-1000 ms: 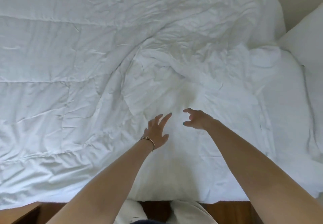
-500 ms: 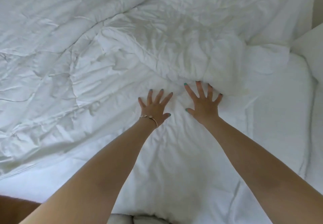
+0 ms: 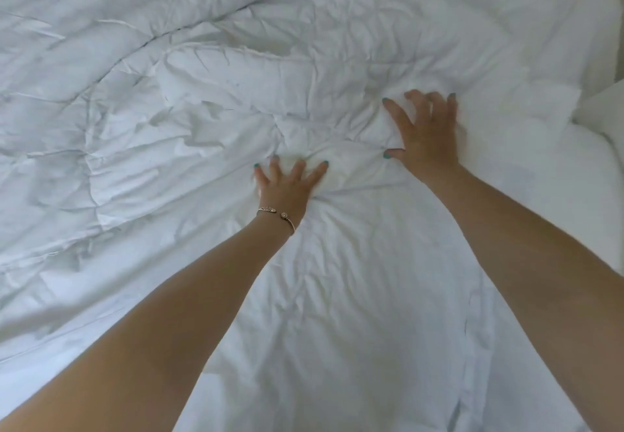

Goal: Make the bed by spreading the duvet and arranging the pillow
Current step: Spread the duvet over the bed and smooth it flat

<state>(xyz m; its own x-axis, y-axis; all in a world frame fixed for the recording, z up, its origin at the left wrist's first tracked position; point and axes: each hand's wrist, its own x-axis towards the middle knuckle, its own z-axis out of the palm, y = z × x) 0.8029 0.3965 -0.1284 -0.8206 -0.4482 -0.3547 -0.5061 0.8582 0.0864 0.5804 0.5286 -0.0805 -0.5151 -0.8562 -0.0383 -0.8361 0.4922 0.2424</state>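
A crumpled white duvet (image 3: 162, 121) covers nearly the whole view, with deep creases at the left and a puffed ridge across the middle. My left hand (image 3: 287, 185), a bracelet on its wrist, presses down on the duvet with fingers spread, and the fabric puckers around it. Further up and to the right, my right hand (image 3: 423, 134) lies palm down on a raised fold, fingers apart and slightly curled into it. Neither hand has cloth closed inside it. A white pillow (image 3: 604, 104) shows only as a corner at the right edge.
A smoother white surface (image 3: 580, 175) lies below the pillow, beyond the duvet's right end. A thin strip of wall (image 3: 619, 26) shows at the upper right. The duvet's seamed hem (image 3: 467, 313) runs down the lower right.
Both hands came down from above the bed onto the duvet and slid further across it. The right hand moved up and to the right, and the two hands are now wider apart.
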